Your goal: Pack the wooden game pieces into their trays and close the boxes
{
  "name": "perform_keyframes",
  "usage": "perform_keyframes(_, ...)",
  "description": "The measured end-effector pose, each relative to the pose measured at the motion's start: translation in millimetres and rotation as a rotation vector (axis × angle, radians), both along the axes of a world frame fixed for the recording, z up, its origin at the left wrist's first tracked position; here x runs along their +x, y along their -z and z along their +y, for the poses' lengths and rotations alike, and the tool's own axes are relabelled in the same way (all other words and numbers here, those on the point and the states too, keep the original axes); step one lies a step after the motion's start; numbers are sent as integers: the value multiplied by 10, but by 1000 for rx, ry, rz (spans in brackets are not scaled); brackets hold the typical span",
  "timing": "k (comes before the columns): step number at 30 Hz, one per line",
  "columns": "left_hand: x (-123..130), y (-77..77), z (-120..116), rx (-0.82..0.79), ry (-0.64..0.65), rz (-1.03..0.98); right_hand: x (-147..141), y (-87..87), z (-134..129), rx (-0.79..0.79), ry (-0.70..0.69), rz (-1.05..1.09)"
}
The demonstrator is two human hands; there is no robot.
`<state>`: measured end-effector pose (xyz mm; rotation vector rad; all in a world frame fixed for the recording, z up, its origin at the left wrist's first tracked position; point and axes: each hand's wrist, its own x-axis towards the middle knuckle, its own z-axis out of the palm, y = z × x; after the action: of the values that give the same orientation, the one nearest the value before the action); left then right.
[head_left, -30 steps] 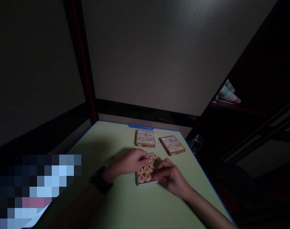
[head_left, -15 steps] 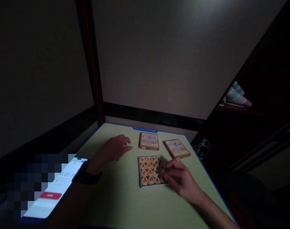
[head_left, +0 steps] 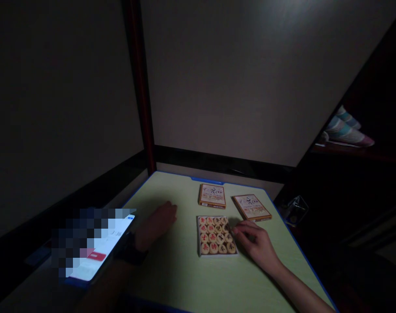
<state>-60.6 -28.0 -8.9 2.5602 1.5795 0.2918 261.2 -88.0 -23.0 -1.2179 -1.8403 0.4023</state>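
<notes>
An open square box [head_left: 198, 237] of round wooden Chinese chess pieces [head_left: 212, 238] lies on the table, with red characters at left and dark ones at right. My right hand [head_left: 258, 243] is at its right edge, thumb and fingers pinched on a chess piece [head_left: 229, 228] in the upper right part, which they partly cover. To the left of the box, my left hand [head_left: 160, 220] is low over the table with its fingers curled together. Its fingertips are in shadow, so anything in them is hidden. A dark band circles the left wrist.
Two flat printed boxes, one box [head_left: 212, 196] and another box [head_left: 252, 207], lie behind the open one. A lit phone [head_left: 98, 256] is at the left beside my forearm. Walls stand behind the blue-edged table [head_left: 185, 282]. Striped cloth items [head_left: 346, 128] are on a shelf at right.
My left hand has come down, and its spread fingers have closed together. My right hand has drawn back toward the box's right edge, uncovering pieces in the lower right. The view has shifted left.
</notes>
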Motion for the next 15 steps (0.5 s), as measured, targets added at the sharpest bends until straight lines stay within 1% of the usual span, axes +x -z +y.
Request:
perform_keyframes(3,182,-60,-61,24,59,-72,-12,20,-16,-29,12,33)
perform_keyframes(5,407,-138,-170,-24,95,-117,-29,39,-20,-37,20,59)
perform_keyframes(7,681,-206,-329,-9,158,-143,-45,57,-23,-28,31,90)
perform_keyframes(9,944,-242,-505,99,288,-80,-54,67,-29,-16,49,120)
perform_keyframes(10,1054,-246,-586,172,336,-29,-56,67,-32,-9,56,134)
perform_keyframes(11,1144,-243,-655,212,368,25,-58,65,-36,0,60,146)
perform_keyframes(13,1262,-216,-743,202,367,124,-59,58,-44,20,65,162)
perform_keyframes(15,1307,-164,-763,170,361,156,-60,55,-51,37,65,169)
